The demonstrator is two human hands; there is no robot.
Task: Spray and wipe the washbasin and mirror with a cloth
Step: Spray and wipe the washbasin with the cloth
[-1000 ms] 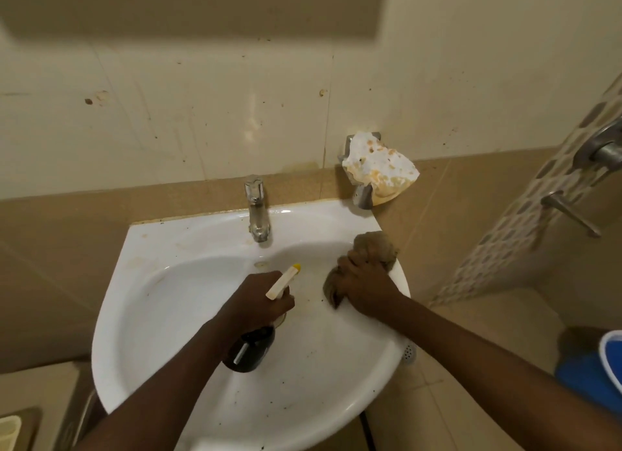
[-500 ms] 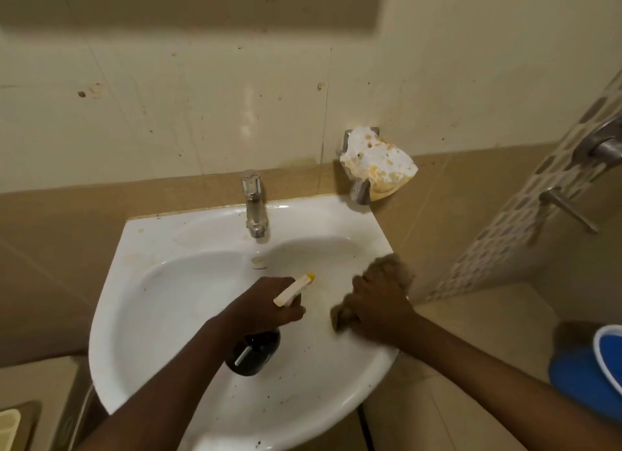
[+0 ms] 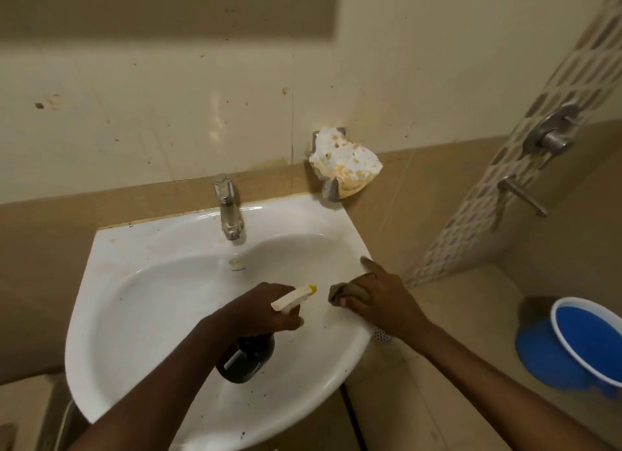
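Mid-task, basin stage. Right hand (image 3: pixel 380 304) presses a brown cloth (image 3: pixel 350 291) onto the right rim of the washbasin (image 3: pixel 161 282), grip clamped on the cloth, index finger stretched out along the rim edge. Left hand (image 3: pixel 266 311) holds the spray bottle (image 3: pixel 247 358) over the bowl, grip wrapped round its neck, nozzle (image 3: pixel 294 296) aimed toward the cloth side; can't tell if the trigger is pulled, no mist visible. Done so far, as a judgement: right rim is being worked; it looks no cleaner than the rest. Left: dark specks across the front of the bowl and the front rim, faint stains on the back-left ledge, area round the tap (image 3: pixel 229 208) looks untouched. Mirror: not in view, only a dark band at the very top of the wall that could be its lower edge or a shadow, can't tell which, so the mirror part reads as not started or unverifiable. Hidden: most of the cloth sits under the hand, bottle label and fluid level unreadable against the dark body, drain is covered by the left arm and bottle. The stained soap dish (image 3: pixel 343 161) on the wall and a blue bucket (image 3: pixel 592 343) at right, cut off by the frame, are outside the task.
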